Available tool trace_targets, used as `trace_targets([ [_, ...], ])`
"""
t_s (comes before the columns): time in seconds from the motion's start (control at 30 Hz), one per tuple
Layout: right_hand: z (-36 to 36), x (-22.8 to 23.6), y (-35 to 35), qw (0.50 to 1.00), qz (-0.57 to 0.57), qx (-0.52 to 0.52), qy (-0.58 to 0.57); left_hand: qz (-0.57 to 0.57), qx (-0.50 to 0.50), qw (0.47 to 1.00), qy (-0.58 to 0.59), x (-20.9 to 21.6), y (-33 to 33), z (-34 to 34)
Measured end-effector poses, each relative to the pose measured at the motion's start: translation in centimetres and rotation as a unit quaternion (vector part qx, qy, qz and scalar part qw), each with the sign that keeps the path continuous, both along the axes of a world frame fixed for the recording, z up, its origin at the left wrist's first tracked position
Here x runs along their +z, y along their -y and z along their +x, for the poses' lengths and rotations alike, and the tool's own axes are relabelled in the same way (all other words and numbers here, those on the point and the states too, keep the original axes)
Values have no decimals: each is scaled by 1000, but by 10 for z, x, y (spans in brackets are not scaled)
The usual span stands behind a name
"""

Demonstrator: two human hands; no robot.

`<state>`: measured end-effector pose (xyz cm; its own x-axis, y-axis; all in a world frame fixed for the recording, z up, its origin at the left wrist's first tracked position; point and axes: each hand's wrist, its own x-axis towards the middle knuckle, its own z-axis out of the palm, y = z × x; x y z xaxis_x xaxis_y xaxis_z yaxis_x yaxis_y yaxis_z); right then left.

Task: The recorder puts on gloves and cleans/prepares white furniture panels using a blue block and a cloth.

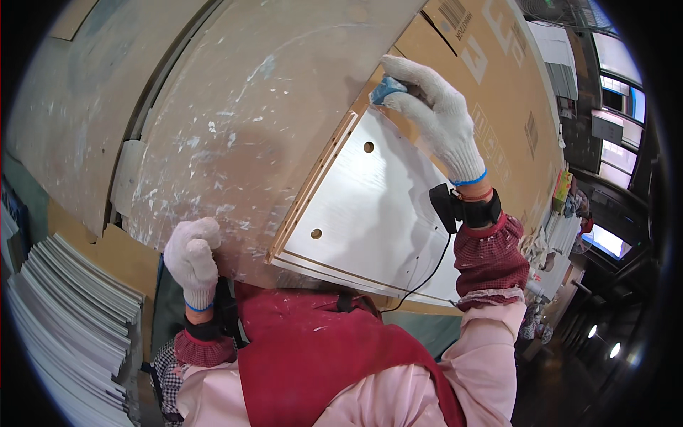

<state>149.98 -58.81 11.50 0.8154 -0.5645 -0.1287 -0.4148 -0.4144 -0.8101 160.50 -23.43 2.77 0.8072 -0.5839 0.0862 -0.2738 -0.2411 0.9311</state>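
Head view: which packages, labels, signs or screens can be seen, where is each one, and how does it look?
Cardboard sheet: brown, flat, upper right under the white panel, beside the right hand; white printed marks.
Barcode label: black stripes at the cardboard's top edge.
Small box: yellow and green, far right, beyond the table.
Screens: none clearly visible; bright rectangles at far right look like windows.

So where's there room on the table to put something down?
The paint-speckled worktop is bare above the left hand, left of the white panel. It's crowded by the right hand with its blue cloth, and the panel stack.
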Motion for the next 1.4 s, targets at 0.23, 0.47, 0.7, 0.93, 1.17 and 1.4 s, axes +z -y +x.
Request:
trace_targets([
  [0.23,-9,3,8,1000,-10,-16,2,-4,13,1000,-8,-2,0,-3],
  [0.47,-36,15,17,992,81,-91,9,6,9,1000,2,-2,1,-2],
  [0.7,-19,2,4,998,39,-34,40,-11,15,1000,-15,-6,0,-4],
  [0.93,3,-4,-2,987,-112,107,35,-10,4,1000,6,-4,0,-2],
  [1.17,7,-2,-6,960,-213,171,59,-9,1,1000,-9,0,0,-1],
  [1.4,1,-2,-1,982,-139,124,30,-18,10,1000,-3,-4,0,-2],
])
